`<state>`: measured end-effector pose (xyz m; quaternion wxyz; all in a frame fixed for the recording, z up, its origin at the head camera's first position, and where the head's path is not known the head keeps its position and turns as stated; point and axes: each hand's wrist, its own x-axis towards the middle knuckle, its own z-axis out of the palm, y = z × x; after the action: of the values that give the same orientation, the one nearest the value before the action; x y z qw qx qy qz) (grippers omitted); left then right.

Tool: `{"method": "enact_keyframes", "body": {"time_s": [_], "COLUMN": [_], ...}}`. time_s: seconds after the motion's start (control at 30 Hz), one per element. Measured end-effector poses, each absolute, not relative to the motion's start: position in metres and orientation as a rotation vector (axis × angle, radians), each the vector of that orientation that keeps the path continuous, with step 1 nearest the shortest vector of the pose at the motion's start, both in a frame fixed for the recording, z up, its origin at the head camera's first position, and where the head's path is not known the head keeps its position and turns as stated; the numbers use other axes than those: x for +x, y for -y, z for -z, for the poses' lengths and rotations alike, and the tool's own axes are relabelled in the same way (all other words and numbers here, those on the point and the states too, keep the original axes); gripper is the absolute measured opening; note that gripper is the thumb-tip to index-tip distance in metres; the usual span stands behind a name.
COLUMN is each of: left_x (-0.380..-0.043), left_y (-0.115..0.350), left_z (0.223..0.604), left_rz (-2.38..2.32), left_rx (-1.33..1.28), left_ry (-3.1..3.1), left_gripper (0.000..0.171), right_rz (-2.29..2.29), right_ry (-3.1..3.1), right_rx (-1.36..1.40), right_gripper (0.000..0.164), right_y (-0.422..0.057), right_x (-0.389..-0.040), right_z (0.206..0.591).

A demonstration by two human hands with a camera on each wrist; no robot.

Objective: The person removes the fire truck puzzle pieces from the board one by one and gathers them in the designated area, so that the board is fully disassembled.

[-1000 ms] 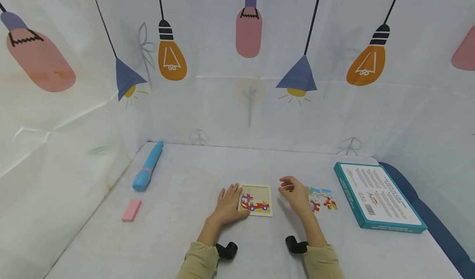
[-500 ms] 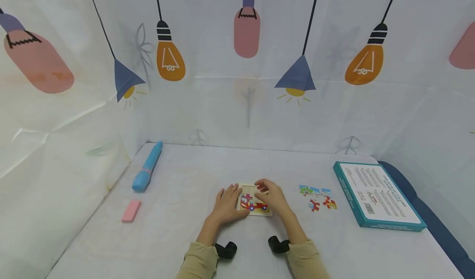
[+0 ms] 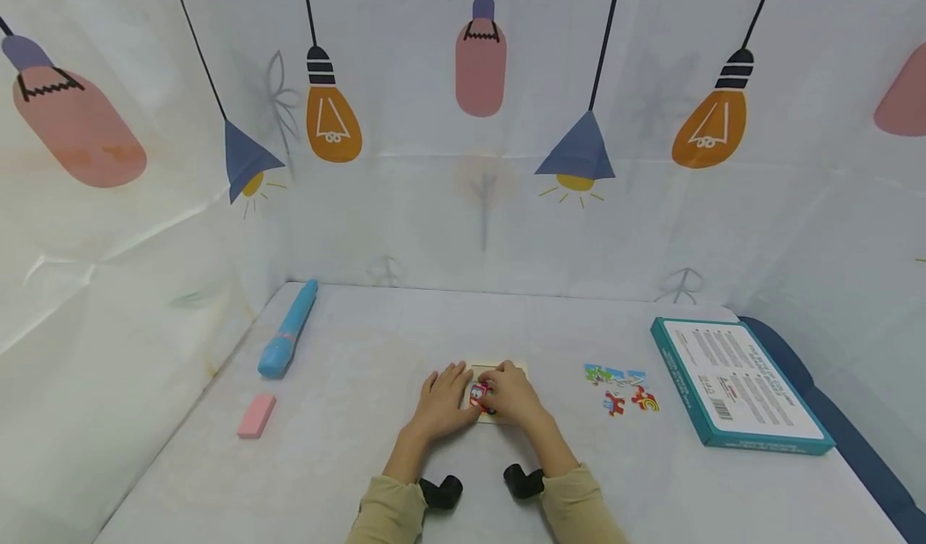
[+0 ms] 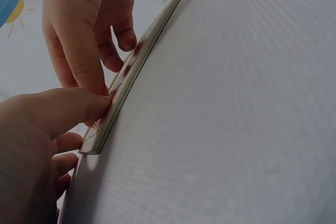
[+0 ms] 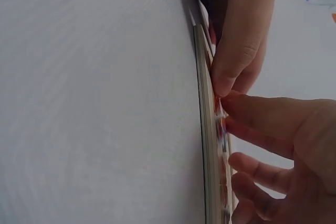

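Note:
A small wooden puzzle board [image 5: 210,171] lies flat on the table between both hands. A red vehicle picture [image 3: 478,394] on it shows between the fingers in the head view. My left hand [image 3: 440,403] rests on the board's left side, fingers extended, with the thumb along its near edge. Over the board's right part is my right hand [image 3: 514,398]; its thumb and index fingertips touch the picture close to the left thumb, and the other fingers are loosely bent in the right wrist view. Much of the picture is hidden under the right hand.
Several loose puzzle pieces [image 3: 615,377] lie right of the board. Farther right is a teal-edged box [image 3: 741,383]. On the left are a blue microphone-shaped object [image 3: 289,331] and a pink block [image 3: 256,415]. A printed white curtain [image 3: 419,206] stands behind the table.
My right hand has moved left from beside the loose pieces, over the board, and down onto the picture. The left hand has stayed on the board's left side.

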<state>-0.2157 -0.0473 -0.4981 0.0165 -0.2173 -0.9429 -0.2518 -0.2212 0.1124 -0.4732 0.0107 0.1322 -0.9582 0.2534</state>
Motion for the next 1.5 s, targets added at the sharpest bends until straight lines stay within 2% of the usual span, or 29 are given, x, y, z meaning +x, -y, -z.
{"method": "enact_keyframes", "body": {"time_s": [0.33, 0.57, 1.1, 1.33, 1.5], "left_x": [-0.217, -0.217, -0.218, -0.218, -0.218], "left_y": [0.047, 0.047, 0.052, 0.049, 0.047], "left_z": [0.498, 0.497, 0.507, 0.501, 0.498], "left_rz": [0.782, 0.796, 0.908, 0.891, 0.815], "left_rx": [-0.672, -0.684, -0.775, -0.702, -0.674], "left_ry": [2.935, 2.922, 2.790, 2.890, 2.933], "left_gripper": [0.064, 0.064, 0.065, 0.064, 0.065], "right_rz": [-0.978, -1.169, -1.354, -1.540, -1.616], "right_ry": [2.945, 2.838, 2.796, 2.661, 2.604], "right_rx": [0.417, 0.431, 0.378, 0.192, 0.085], "right_gripper": [0.027, 0.015, 0.008, 0.004, 0.009], "right_y": [-0.111, -0.114, -0.119, -0.123, -0.133], "right_x": [-0.225, -0.222, -0.223, -0.226, -0.229], "right_z": [0.475, 0.472, 0.477, 0.469, 0.462]}}
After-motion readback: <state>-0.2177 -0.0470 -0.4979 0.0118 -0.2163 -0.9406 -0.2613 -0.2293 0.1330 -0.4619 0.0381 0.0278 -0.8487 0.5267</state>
